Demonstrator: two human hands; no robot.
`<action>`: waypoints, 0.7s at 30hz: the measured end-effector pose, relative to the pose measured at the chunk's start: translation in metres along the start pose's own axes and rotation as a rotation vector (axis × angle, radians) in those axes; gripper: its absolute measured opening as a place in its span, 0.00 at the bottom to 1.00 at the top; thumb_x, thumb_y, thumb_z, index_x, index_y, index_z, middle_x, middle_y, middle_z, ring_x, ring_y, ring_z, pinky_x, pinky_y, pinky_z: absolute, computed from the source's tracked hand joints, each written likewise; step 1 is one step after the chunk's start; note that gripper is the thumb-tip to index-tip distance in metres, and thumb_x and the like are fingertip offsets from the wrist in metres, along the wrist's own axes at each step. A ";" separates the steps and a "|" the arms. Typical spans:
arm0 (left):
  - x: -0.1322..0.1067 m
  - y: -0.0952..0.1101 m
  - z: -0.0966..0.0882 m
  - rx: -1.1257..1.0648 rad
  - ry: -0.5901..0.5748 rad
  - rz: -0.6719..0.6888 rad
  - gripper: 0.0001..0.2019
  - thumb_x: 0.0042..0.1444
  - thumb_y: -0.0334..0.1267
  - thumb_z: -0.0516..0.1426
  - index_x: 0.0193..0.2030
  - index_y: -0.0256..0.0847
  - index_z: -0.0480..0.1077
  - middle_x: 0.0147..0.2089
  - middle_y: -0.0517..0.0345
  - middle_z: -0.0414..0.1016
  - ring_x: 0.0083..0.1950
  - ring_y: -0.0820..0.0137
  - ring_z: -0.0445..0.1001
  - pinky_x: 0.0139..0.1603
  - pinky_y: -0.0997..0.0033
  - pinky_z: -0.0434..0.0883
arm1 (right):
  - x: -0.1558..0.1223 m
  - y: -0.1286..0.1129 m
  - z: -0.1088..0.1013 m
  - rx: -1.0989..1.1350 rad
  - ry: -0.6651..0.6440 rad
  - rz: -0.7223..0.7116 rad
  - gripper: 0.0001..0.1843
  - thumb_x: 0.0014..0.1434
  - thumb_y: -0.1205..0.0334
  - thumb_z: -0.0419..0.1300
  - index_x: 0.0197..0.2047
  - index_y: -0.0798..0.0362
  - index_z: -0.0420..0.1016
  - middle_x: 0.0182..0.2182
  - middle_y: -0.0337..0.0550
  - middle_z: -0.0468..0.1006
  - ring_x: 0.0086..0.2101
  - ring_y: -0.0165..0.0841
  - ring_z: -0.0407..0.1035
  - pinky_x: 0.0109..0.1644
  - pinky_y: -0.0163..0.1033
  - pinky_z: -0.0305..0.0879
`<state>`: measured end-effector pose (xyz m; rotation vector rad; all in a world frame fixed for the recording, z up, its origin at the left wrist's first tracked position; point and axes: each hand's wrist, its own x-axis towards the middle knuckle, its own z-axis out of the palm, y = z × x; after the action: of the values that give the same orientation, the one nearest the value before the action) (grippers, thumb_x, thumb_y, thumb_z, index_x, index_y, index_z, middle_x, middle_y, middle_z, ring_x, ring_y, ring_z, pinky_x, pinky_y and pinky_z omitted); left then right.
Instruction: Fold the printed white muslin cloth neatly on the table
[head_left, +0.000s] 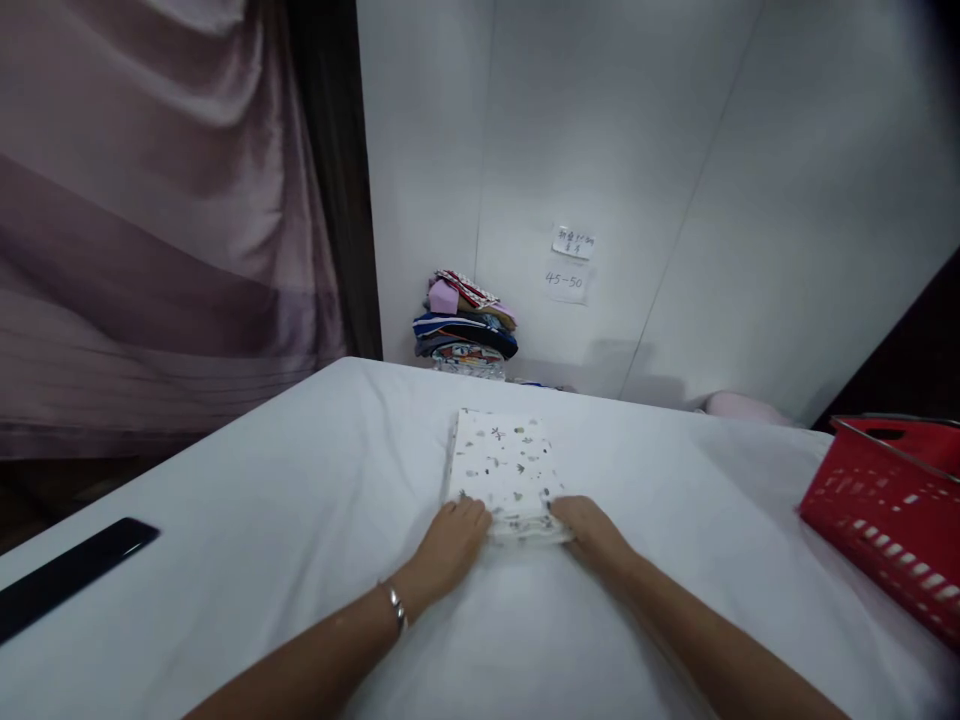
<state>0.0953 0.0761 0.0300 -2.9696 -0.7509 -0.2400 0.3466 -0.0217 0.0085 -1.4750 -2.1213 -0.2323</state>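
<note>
A white cloth [504, 460] printed with small scattered motifs lies folded into a rectangle on the white-covered bed or table. At its near left corner, my left hand [454, 540] has its fingers curled over the fabric; a silver bracelet is on that wrist. My right hand [592, 530] grips the near right corner, thumb side toward the cloth. Between the two hands the near edge shows several folded layers, slightly lifted and blurred. Both hands' fingertips are partly hidden by the cloth and the hands themselves.
A red plastic basket [885, 500] stands at the right. A dark flat object [75, 570] lies at the left edge. Against the back wall is a stack of folded clothes [466, 335], with paper notes [568, 282] to its right. A pink curtain [165, 220] hangs at left.
</note>
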 end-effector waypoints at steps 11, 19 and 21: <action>-0.047 0.021 0.005 -0.130 0.066 0.008 0.15 0.53 0.21 0.46 0.42 0.42 0.64 0.43 0.55 0.68 0.44 0.65 0.63 0.44 0.64 0.60 | -0.056 -0.016 0.017 -0.036 0.054 -0.075 0.26 0.54 0.75 0.48 0.55 0.51 0.62 0.49 0.51 0.72 0.52 0.39 0.64 0.52 0.50 0.63; -0.041 0.003 -0.021 -0.516 0.083 -0.139 0.12 0.55 0.40 0.52 0.45 0.44 0.67 0.43 0.58 0.72 0.44 0.68 0.68 0.45 0.68 0.64 | -0.033 -0.043 -0.030 0.214 -0.224 0.177 0.28 0.60 0.64 0.48 0.64 0.44 0.52 0.61 0.43 0.58 0.60 0.38 0.51 0.61 0.53 0.53; -0.026 -0.009 -0.024 -0.571 0.118 -0.301 0.13 0.56 0.43 0.50 0.44 0.43 0.69 0.43 0.58 0.73 0.43 0.69 0.69 0.44 0.70 0.65 | -0.012 -0.054 -0.038 0.220 -0.213 0.211 0.28 0.62 0.58 0.48 0.64 0.44 0.50 0.62 0.42 0.55 0.62 0.38 0.46 0.63 0.53 0.47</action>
<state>0.0657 0.0694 0.0496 -3.2880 -1.3031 -0.7568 0.3136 -0.0688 0.0428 -1.6329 -2.0527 0.2390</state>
